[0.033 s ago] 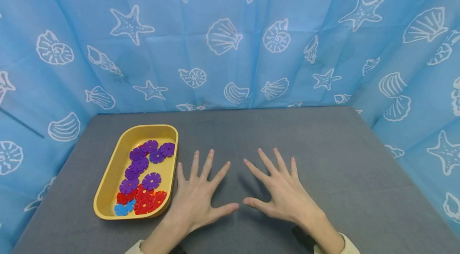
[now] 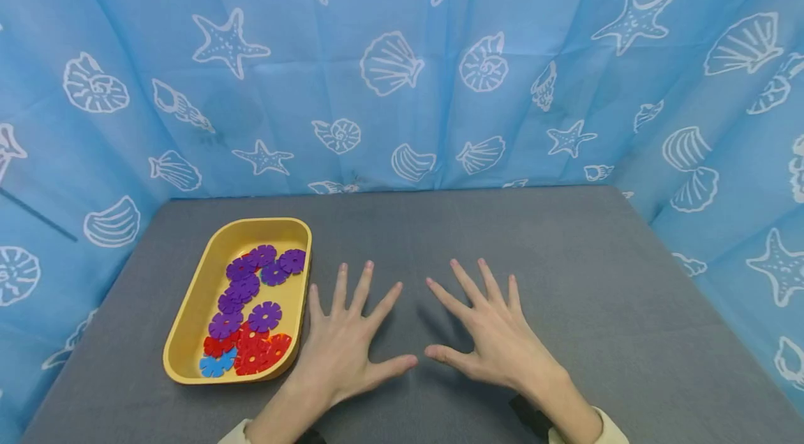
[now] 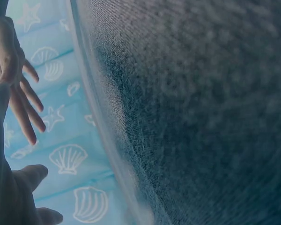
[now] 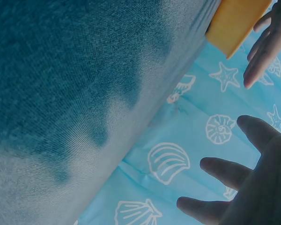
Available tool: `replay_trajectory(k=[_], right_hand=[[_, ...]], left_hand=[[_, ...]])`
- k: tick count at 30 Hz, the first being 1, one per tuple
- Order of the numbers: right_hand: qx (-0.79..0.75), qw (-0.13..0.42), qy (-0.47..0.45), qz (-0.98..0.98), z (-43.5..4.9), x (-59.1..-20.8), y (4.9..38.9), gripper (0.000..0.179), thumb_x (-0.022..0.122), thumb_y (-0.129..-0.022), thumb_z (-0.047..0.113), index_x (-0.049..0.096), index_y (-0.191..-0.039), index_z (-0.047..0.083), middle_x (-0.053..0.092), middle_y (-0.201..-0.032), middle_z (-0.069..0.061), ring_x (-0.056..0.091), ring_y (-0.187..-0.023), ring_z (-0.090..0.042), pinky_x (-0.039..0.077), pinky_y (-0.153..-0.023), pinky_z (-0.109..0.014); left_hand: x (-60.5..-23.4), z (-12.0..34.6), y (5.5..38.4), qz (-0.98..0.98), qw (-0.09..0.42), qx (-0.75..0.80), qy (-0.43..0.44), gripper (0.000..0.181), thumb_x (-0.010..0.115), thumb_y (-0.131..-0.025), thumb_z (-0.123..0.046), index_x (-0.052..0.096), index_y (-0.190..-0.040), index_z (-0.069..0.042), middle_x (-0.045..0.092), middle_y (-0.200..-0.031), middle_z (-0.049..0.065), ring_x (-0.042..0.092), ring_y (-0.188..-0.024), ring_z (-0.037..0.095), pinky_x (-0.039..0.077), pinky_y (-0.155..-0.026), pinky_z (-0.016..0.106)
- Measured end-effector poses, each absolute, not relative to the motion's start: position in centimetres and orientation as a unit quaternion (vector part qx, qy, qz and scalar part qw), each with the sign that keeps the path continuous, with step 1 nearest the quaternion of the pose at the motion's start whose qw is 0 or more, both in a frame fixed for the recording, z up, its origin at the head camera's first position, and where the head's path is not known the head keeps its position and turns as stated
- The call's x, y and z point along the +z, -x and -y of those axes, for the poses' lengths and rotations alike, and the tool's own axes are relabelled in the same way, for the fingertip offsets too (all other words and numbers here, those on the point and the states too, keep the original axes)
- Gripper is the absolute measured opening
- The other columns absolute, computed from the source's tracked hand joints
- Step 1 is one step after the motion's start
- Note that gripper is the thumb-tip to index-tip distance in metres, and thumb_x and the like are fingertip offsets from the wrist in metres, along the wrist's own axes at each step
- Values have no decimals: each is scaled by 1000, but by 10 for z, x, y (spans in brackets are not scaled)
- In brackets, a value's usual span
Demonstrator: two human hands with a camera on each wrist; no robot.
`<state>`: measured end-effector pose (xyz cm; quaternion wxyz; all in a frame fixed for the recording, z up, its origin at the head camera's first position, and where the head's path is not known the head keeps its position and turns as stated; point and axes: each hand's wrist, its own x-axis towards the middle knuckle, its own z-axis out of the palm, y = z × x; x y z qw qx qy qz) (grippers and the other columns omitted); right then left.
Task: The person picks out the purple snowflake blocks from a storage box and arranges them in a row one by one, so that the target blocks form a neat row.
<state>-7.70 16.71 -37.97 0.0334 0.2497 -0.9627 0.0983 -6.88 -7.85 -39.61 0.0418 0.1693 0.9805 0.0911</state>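
Both hands hover above the grey table with fingers straight and spread, holding nothing. The left hand (image 2: pixel 342 346) is just right of a yellow tray (image 2: pixel 292 297), its little finger close to the rim. Across a narrow gap the right hand (image 2: pixel 499 339) faces it, thumb towards thumb. Inside the tray lie notched flower-shaped discs: several purple discs (image 2: pixel 243 287) in the middle and far part, red discs (image 2: pixel 252 353) nearest the person, and blue pieces (image 2: pixel 216 364) at the near left corner. In the right wrist view, the tray's outer wall (image 4: pixel 236 23) shows beyond the fingers.
A grey cloth-covered table (image 2: pixel 565 255) stretches under both hands. Blue curtains (image 2: pixel 433 116) with white shells and starfish hang along the back and both sides. Dark bands sit at the wrists, beside pale sleeve cuffs (image 2: pixel 606 426).
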Motion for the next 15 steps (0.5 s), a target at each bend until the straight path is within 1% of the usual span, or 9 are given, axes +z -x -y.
replay_trajectory(k=[9,15], right_hand=[[101,43,-254,961,-168,-380,78,84,63,-86,73,42,-156,33,33,-167,-13,27,-150,-57,28,-103,-87],[111,44,-259,958,-166,-380,80,83,64,-86,71,43,-156,32,34,-166,-14,27,-150,-56,29,-103,-86]], left_hand=[[-397,80,68,-981,31,92,-168,98,51,-78,-91,29,-160,-42,11,-174,9,6,-158,52,12,-114,84],[-397,82,69,-979,36,102,-171,98,50,-79,-90,27,-161,-42,11,-174,9,6,-158,52,12,-115,84]])
